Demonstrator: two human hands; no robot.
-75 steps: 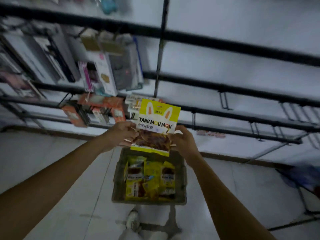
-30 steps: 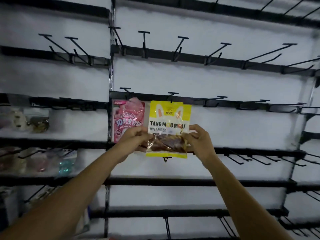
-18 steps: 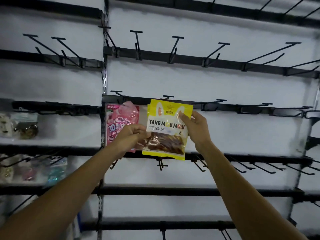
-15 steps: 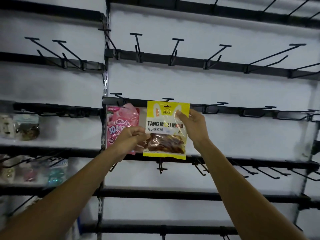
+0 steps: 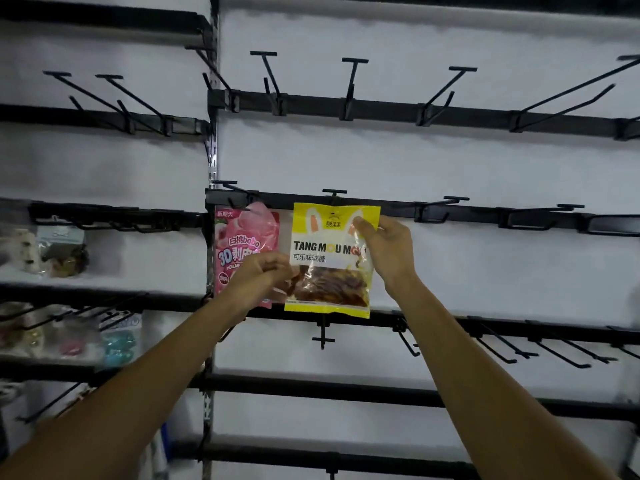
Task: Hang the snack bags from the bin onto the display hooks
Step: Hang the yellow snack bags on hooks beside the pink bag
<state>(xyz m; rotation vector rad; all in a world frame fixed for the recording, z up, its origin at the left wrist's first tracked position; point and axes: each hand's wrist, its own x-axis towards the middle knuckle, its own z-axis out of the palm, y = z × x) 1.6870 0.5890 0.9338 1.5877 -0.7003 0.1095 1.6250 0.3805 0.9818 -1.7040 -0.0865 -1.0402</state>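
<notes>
1. A white wall (image 5: 450,161) carries black rails (image 5: 381,110) with display hooks (image 5: 353,81); blurred packets (image 5: 62,251) hang far left.
2. A pink bag (image 5: 242,237) hangs on the middle row.
3. Just beside it is the yellow snack bag (image 5: 329,237), top edge under a hook tip (image 5: 334,192).
4. The left hand (image 5: 263,278) pinches its lower left edge; the right hand (image 5: 388,251) grips its upper right corner.

A shop: a white display wall (image 5: 450,161) crossed by black rails (image 5: 381,110) fixed to a slotted upright (image 5: 212,157), each rail carrying rows of wire display hooks (image 5: 352,81). A pink snack bag (image 5: 239,237) hangs beside a printed yellow snack bag (image 5: 329,237), and small packaged goods (image 5: 64,252) hang near the wall's left edge
</notes>
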